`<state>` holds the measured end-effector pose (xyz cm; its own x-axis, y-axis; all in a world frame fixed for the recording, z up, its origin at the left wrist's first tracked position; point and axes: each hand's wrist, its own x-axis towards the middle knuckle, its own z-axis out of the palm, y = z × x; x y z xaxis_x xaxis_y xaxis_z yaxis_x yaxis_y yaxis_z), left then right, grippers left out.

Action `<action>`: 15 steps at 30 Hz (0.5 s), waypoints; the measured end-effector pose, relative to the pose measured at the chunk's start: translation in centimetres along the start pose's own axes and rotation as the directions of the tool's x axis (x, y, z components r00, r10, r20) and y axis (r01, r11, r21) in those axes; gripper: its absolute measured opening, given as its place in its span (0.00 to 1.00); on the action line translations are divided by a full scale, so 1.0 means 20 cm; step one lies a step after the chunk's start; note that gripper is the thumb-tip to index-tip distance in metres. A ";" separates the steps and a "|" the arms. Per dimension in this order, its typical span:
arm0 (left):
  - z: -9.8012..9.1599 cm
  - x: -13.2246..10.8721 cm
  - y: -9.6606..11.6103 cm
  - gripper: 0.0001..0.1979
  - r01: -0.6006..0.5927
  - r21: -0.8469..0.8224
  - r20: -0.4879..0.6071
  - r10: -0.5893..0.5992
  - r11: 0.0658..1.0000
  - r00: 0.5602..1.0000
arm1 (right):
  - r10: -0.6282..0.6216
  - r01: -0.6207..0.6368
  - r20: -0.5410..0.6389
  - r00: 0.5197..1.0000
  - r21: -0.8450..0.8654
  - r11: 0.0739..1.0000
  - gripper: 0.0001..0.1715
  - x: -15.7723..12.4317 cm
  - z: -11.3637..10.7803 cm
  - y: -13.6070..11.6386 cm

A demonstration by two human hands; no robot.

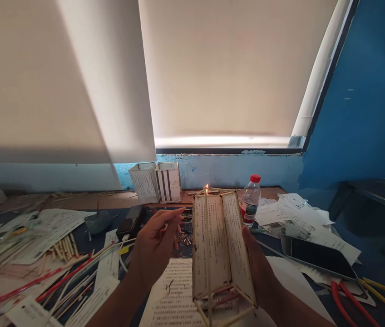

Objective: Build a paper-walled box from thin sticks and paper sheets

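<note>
My right hand (259,268) grips a box-shaped lantern frame (221,245) of thin sticks with printed paper glued on its sides, held up over the desk. A small flame (207,186) burns at the frame's top edge. My left hand (155,245) hovers just left of the frame, fingers curled with the thumb and forefinger pinched near the tip; whatever they pinch is too small to make out. A printed sheet (175,295) lies on the desk under both hands.
A finished paper-covered box (155,181) stands at the back by the wall. A water bottle (250,200) with a red cap stands right of the frame. A phone (317,256) lies on papers, red-handled pliers (344,295) beside it. Loose sticks (65,277) and papers clutter the left.
</note>
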<state>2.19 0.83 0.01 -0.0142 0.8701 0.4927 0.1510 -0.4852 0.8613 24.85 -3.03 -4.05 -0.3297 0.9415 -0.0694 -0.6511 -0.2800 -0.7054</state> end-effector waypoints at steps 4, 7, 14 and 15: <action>0.00 0.02 -0.01 0.12 0.049 -0.038 -0.016 -0.050 0.998 0.999 | -0.011 0.011 0.014 1.000 0.011 1.000 0.44 0.00 0.01 0.00; 0.00 0.04 -0.01 0.08 0.106 -0.061 -0.070 -0.110 0.993 0.991 | -0.010 0.009 0.003 1.000 0.013 1.000 0.44 -0.01 0.02 -0.02; -0.04 0.07 -0.01 0.08 0.172 -0.162 -0.160 -0.198 0.972 0.967 | -0.101 0.101 -0.034 0.994 0.001 0.995 0.40 0.00 -0.01 -0.08; -0.04 0.08 -0.01 0.08 0.184 -0.188 -0.162 -0.215 0.965 0.963 | -0.104 0.105 -0.041 0.994 0.005 0.994 0.39 0.01 -0.02 -0.09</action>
<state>1.31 2.27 0.72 -0.2064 0.9282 0.3096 -0.0431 -0.3247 0.9448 26.22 -2.30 -3.10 -0.2319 0.9724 -0.0239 -0.6854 -0.1808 -0.7054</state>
